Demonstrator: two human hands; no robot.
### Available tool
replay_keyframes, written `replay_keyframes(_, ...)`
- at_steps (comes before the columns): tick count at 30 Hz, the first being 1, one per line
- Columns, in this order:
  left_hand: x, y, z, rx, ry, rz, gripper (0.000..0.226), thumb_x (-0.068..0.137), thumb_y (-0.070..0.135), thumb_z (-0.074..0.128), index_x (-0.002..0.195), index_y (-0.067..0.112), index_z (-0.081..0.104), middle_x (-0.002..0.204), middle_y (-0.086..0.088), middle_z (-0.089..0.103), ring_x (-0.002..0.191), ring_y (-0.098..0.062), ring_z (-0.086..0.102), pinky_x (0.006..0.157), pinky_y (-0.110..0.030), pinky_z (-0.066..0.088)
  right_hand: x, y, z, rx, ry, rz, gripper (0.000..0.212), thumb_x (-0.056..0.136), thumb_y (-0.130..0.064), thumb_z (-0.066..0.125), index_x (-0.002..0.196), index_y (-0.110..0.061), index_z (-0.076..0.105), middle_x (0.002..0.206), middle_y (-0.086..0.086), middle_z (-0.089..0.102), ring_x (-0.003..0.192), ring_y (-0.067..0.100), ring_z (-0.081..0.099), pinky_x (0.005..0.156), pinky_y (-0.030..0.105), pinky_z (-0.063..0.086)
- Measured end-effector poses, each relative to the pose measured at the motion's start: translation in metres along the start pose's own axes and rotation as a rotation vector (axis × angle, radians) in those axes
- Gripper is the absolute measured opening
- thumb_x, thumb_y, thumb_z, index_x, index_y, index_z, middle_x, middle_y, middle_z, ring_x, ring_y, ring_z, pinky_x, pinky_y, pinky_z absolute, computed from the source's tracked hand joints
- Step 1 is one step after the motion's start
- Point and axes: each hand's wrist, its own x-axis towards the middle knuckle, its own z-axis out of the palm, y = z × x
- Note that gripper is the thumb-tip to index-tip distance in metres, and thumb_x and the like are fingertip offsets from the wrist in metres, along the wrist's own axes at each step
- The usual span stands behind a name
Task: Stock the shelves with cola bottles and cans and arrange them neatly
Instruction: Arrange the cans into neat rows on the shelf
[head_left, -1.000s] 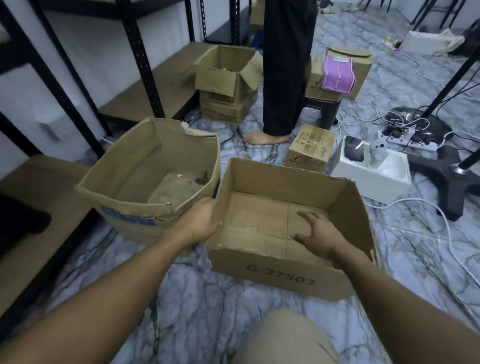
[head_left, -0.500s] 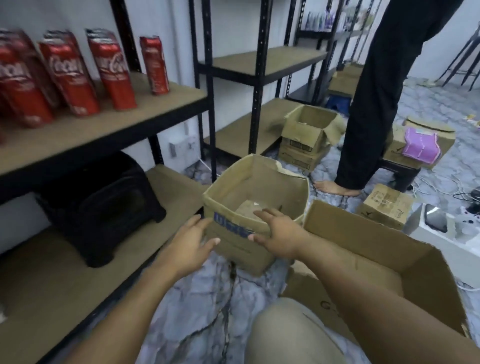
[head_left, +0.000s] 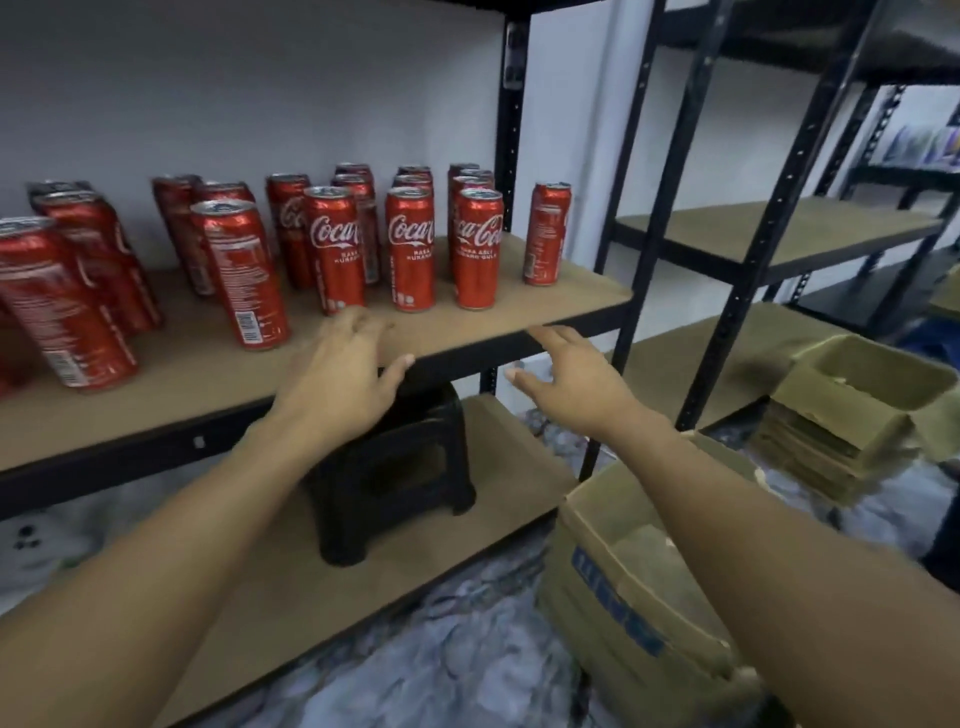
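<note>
Several tall red cola cans (head_left: 410, 249) stand in loose rows on a wooden shelf board (head_left: 561, 296) of a black metal rack. One can (head_left: 546, 234) stands apart at the right end. My left hand (head_left: 343, 374) reaches over the shelf's front edge, fingers spread, just short of the front cans and holding nothing. My right hand (head_left: 571, 379) hovers below and in front of the shelf edge, fingers spread and empty. No bottles are in view.
A black plastic stool (head_left: 395, 478) sits on the lower shelf under my hands. An open cardboard box (head_left: 623, 597) stands on the marble floor at the right, another box (head_left: 852, 410) behind it. A second rack (head_left: 779, 234) stands to the right.
My view has risen from the floor boxes to the can shelf. Both hands have left the cardboard box and lifted toward the shelf's front edge.
</note>
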Motion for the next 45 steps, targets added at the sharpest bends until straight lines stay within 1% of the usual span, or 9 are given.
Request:
replay_keyframes(5, 0.03, -0.019, 0.011, 0.069, -0.06, -0.176, 0.066, 0.097, 0.062, 0.04, 0.143, 0.016, 0.048, 0.144, -0.012, 0.048, 0.131, -0.033, 0.046, 0.109, -0.05, 0.041, 0.069, -0.008, -0.003, 0.035, -0.016, -0.032, 0.067, 0.094, -0.057, 0.059, 0.147, -0.019, 0.043, 0.143, 0.008, 0.053, 0.128, 0.029, 0.052, 0.102, 0.042, 0.046)
replay_keyframes(9, 0.031, -0.023, 0.019, 0.146, -0.057, -0.202, 0.07, 0.097, 0.067, 0.024, 0.145, 0.022, 0.046, 0.146, -0.008, 0.046, 0.134, -0.029, 0.044, 0.112, -0.048, 0.036, 0.112, -0.014, 0.004, 0.177, -0.01, -0.037, 0.066, 0.091, -0.047, 0.069, 0.144, -0.017, 0.044, 0.141, 0.007, 0.055, 0.129, 0.026, 0.052, 0.104, 0.035, 0.041)
replay_keyframes(13, 0.03, -0.019, 0.02, 0.119, -0.042, -0.253, 0.067, 0.097, 0.067, 0.03, 0.146, 0.024, 0.045, 0.15, 0.0, 0.043, 0.135, -0.025, 0.044, 0.112, -0.044, 0.037, 0.147, -0.012, 0.014, 0.309, -0.053, 0.014, 0.071, 0.087, -0.05, 0.073, 0.143, -0.018, 0.044, 0.142, 0.003, 0.057, 0.13, 0.024, 0.054, 0.104, 0.035, 0.043)
replay_keyframes(17, 0.036, -0.017, 0.017, -0.024, -0.007, -0.389, 0.077, 0.086, 0.074, 0.05, 0.142, 0.021, 0.046, 0.141, 0.001, 0.048, 0.124, -0.021, 0.052, 0.103, -0.043, 0.046, 0.171, -0.007, 0.021, 0.35, -0.087, -0.021, 0.075, 0.082, -0.056, 0.077, 0.141, -0.02, 0.049, 0.141, 0.002, 0.059, 0.127, 0.025, 0.057, 0.104, 0.038, 0.046)
replay_keyframes(24, 0.061, 0.0, 0.016, -0.074, 0.171, -0.535, 0.083, 0.078, 0.055, 0.079, 0.142, 0.017, 0.041, 0.135, -0.005, 0.058, 0.122, -0.025, 0.057, 0.1, -0.039, 0.048, 0.173, -0.003, 0.036, 0.317, 0.027, -0.064, 0.07, 0.076, -0.07, 0.069, 0.124, -0.021, 0.058, 0.124, 0.001, 0.067, 0.113, 0.026, 0.062, 0.094, 0.048, 0.053)
replay_keyframes(28, 0.077, -0.002, 0.02, -0.116, 0.232, -0.596, 0.069, 0.083, 0.047, 0.077, 0.137, 0.014, 0.049, 0.133, -0.008, 0.064, 0.12, -0.027, 0.061, 0.098, -0.037, 0.048, 0.17, -0.002, 0.037, 0.305, 0.024, -0.099, 0.069, 0.079, -0.071, 0.066, 0.126, -0.021, 0.059, 0.124, 0.001, 0.066, 0.114, 0.027, 0.062, 0.095, 0.048, 0.053)
replay_keyframes(32, 0.083, -0.007, 0.018, -0.196, 0.243, -0.631, 0.067, 0.089, 0.044, 0.072, 0.142, 0.014, 0.045, 0.137, -0.009, 0.061, 0.124, -0.028, 0.059, 0.102, -0.039, 0.046, 0.171, 0.001, 0.034, 0.369, -0.066, -0.103, 0.071, 0.081, -0.072, 0.061, 0.134, -0.026, 0.054, 0.132, 0.0, 0.063, 0.122, 0.027, 0.058, 0.101, 0.052, 0.049)
replay_keyframes(37, 0.088, -0.014, 0.021, -0.226, 0.229, -0.627, 0.058, 0.093, 0.038, 0.068, 0.14, 0.014, 0.046, 0.139, -0.009, 0.059, 0.126, -0.028, 0.057, 0.104, -0.04, 0.045, 0.17, -0.001, 0.033, 0.477, -0.095, -0.051, 0.091, 0.062, -0.084, 0.058, 0.139, -0.04, 0.037, 0.137, -0.004, 0.061, 0.123, 0.025, 0.06, 0.102, 0.054, 0.05)
replay_keyframes(45, 0.086, -0.017, 0.03, -0.229, 0.297, -0.568, 0.057, 0.092, 0.034, 0.07, 0.138, 0.014, 0.042, 0.132, -0.01, 0.062, 0.119, -0.029, 0.061, 0.098, -0.041, 0.051, 0.168, -0.005, 0.034, 0.336, -0.026, -0.095, 0.078, 0.074, -0.08, 0.062, 0.137, -0.037, 0.043, 0.128, -0.006, 0.066, 0.116, 0.022, 0.063, 0.097, 0.051, 0.052)
